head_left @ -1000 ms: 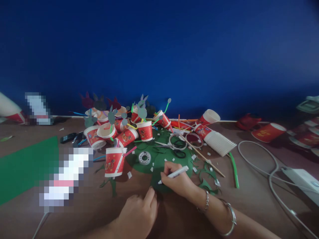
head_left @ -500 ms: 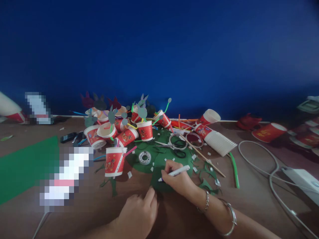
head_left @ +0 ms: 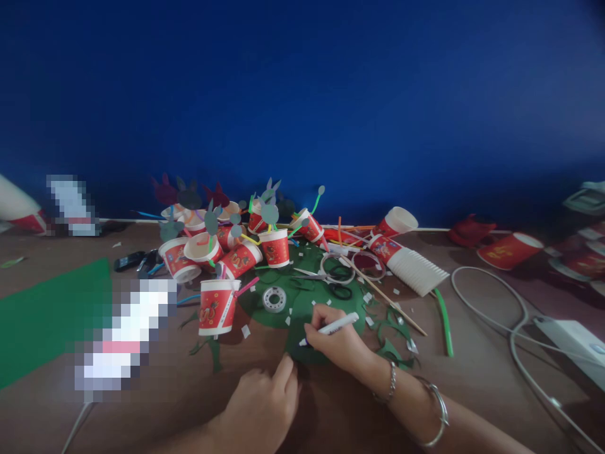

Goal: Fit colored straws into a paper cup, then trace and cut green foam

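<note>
A white marker (head_left: 339, 323) is pinched in my right hand (head_left: 338, 343), its dark tip down at a small dark green paper piece (head_left: 299, 328). My left hand (head_left: 265, 400) is mostly curled, with the index fingertip pressing the paper's near left edge; its thumb is hidden. Just beyond lie a roll of tape (head_left: 274, 299) and scissors (head_left: 314, 276) on a larger green sheet (head_left: 269, 280). Left of the tape stands a red paper cup (head_left: 218, 309) with a pink straw. Green paper offcuts (head_left: 394, 334) lie right of my right hand.
Red cups (head_left: 239, 260) with straws and paper animal shapes crowd the back. A cup stack (head_left: 406, 265) lies on its side at right, near a wooden stick (head_left: 387, 296) and a looping white cable (head_left: 513, 334). A green sheet (head_left: 51, 315) and a blurred-out bright object (head_left: 127, 340) are left.
The marker and my right fingers have shifted very slightly left over the green paper. My left hand stays in place.
</note>
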### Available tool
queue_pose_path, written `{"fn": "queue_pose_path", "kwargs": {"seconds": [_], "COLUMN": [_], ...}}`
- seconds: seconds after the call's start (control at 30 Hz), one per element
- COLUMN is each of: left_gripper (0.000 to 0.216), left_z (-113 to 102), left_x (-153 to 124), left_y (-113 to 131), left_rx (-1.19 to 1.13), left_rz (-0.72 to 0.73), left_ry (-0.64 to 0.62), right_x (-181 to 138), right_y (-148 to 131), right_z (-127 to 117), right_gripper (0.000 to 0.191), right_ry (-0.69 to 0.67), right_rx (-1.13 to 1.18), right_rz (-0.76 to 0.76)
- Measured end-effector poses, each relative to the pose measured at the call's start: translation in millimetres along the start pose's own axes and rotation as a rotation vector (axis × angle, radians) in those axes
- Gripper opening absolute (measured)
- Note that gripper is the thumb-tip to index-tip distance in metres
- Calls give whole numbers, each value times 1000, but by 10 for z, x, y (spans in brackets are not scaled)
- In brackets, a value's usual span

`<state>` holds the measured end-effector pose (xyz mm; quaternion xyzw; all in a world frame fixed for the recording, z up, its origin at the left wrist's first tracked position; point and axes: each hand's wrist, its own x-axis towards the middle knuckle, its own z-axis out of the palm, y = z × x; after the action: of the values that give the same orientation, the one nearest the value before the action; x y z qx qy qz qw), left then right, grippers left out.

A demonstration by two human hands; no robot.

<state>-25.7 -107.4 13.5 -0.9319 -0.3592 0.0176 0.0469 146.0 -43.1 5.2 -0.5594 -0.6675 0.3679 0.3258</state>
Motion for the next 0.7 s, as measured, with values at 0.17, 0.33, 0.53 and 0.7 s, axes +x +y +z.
{"fn": "queue_pose_path", "kwargs": {"seconds": [0.17, 0.33, 0.53, 0.7], "left_gripper": [25, 24, 26, 28], "left_z": [13, 21, 32, 26], "left_x": [-7, -16, -5, 10], "left_y": [4, 7, 5, 0], "left_rx": [9, 13, -3, -18], "left_rz": [-4, -5, 2, 8], "left_ry": [-11, -21, -46, -97], "right_x": [4, 6, 4, 8], "right_y": [3, 12, 2, -5], "right_z": [9, 10, -2, -4], "right_gripper": [21, 22, 23, 23], "right_ry": [-10, -19, -35, -39], "right_rx": [-16, -23, -8, 15], "right_rz": [-21, -8, -11, 22]}}
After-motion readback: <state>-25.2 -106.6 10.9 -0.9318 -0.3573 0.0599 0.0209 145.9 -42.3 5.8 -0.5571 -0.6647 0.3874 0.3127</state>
